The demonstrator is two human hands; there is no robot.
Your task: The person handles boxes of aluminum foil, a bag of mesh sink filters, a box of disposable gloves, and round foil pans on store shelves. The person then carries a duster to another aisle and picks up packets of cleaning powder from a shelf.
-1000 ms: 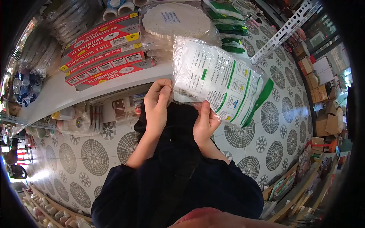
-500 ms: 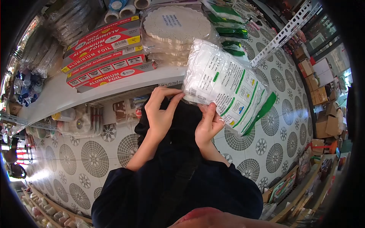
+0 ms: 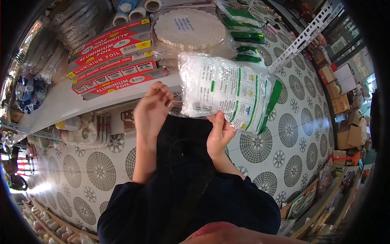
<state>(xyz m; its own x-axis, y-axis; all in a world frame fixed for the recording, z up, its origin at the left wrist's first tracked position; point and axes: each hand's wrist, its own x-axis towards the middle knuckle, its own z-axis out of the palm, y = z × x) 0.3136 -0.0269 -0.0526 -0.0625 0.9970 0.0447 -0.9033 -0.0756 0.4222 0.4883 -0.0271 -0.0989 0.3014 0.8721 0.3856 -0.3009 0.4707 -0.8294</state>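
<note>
From my remote post I record the printed plastic bag [image 3: 219, 87] held in the air before the edge of the white shelf [image 3: 55, 101], its green end [image 3: 273, 103] over the tiled floor [image 3: 288, 158]. The right hand [image 3: 220, 136] is clamped on the lower edge, thumb on the printed face; I judge that it bears most of the weight. The left hand [image 3: 150, 112] is apart from it, beside the bag's left edge, fingers curled near a strip of clear film [image 3: 175, 105]; blur prevents me from confirming a pinch. Risks noted: a hard tug on the film could split the wrapping, and the one-sided hold on slick plastic could let the bag swing, drop, or knock the paper doilies [image 3: 190, 28] behind it.
</note>
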